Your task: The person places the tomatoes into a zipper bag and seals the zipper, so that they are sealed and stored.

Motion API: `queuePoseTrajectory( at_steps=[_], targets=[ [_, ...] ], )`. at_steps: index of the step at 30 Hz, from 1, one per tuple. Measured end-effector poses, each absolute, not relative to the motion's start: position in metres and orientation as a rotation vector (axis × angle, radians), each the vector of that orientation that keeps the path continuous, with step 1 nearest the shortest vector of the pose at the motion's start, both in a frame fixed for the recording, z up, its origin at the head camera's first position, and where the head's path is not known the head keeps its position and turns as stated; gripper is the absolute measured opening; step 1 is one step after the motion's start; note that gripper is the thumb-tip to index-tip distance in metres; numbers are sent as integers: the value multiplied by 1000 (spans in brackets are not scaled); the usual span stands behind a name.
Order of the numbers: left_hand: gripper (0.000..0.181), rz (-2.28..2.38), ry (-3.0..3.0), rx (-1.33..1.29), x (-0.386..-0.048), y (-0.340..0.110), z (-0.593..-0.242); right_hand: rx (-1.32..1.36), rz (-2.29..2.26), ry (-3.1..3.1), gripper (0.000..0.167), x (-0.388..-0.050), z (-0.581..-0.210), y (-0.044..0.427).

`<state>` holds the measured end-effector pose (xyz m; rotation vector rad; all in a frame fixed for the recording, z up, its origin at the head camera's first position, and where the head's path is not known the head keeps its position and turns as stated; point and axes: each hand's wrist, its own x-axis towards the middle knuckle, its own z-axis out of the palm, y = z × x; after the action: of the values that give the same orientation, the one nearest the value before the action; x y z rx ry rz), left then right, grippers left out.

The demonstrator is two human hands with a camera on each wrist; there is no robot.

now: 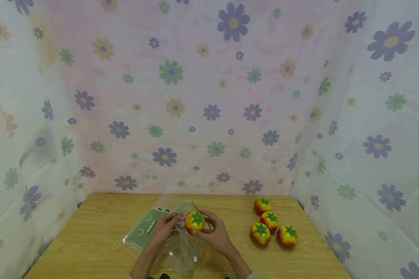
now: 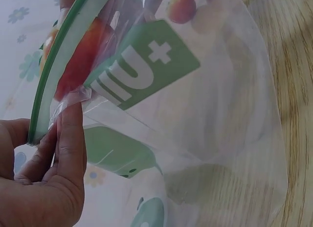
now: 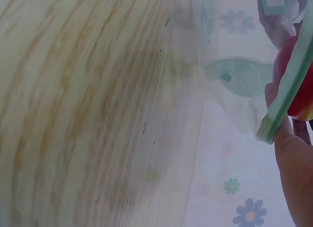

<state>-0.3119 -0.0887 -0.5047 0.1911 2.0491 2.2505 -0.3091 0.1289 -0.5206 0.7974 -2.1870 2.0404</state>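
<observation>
A red-and-yellow toy persimmon (image 1: 194, 221) with a green leafy top is held by my right hand (image 1: 217, 235), thumb in front and fingers behind. It sits at the mouth of a clear plastic zip bag (image 1: 172, 255) with a green zip strip. My left hand (image 1: 163, 229) pinches the bag's rim beside the fruit. In the left wrist view, fingers and thumb of the left hand (image 2: 54, 183) grip the lower end of the green zip strip (image 2: 45, 85). In the right wrist view, the persimmon (image 3: 298, 85) shows partly behind the strip.
Several more toy persimmons (image 1: 269, 221) stand grouped on the right of the wooden table (image 1: 237, 209). A flat clear packet with a green printed face (image 1: 143, 228) lies to the left, partly behind the left hand. Flower-patterned cloth (image 1: 195, 135) encloses the back and sides.
</observation>
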Motion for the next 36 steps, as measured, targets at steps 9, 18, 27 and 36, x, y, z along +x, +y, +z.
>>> queuePoseTrajectory(
  at_steps=[9,18,27,36],
  targets=[
    [42,2281,2049,142,-315,-88,-503,781,2023,-2257,68,-313,-522,129],
    [41,2281,2059,112,-315,-87,-505,727,1945,-2350,65,-313,-521,125],
    [43,2326,1977,107,-315,-81,-508,673,1895,-2364,67,-310,-526,118],
    [41,2422,1932,50,-316,-78,-510,689,1763,-2429,59,-309,-529,111]
  ],
)
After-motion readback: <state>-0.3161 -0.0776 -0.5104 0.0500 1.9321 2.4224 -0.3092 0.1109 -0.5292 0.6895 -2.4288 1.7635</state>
